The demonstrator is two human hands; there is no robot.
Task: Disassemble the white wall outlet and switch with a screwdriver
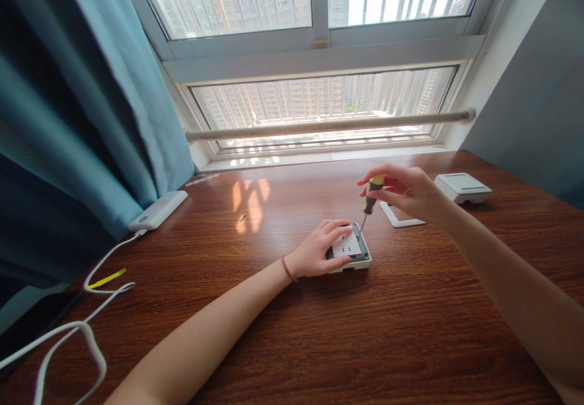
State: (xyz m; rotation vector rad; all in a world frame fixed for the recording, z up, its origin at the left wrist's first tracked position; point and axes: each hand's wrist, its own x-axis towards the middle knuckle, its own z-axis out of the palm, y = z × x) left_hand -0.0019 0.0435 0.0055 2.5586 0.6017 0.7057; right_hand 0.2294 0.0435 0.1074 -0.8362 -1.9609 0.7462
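Observation:
A wall socket point(350, 245), white-faced with dark slots and a grey surround, lies in a white box-like base on the wooden table. My left hand point(322, 248) rests across its left side, fingers spread and steadying it. In my right hand point(401, 187) is a screwdriver point(370, 197) with a black and yellow handle, gripped between thumb and fingers. Its shaft slants down, and the tip meets or nearly meets the right part of the grey surround; I cannot tell whether it sits in a screw.
Right of the socket lies a white square frame point(406, 221), partly behind my right hand. A second white box point(462, 187) stands farther right. At left are a white power bank point(157, 210), white cables point(98, 265), a yellow strip point(107, 278) and a blue curtain point(132, 107).

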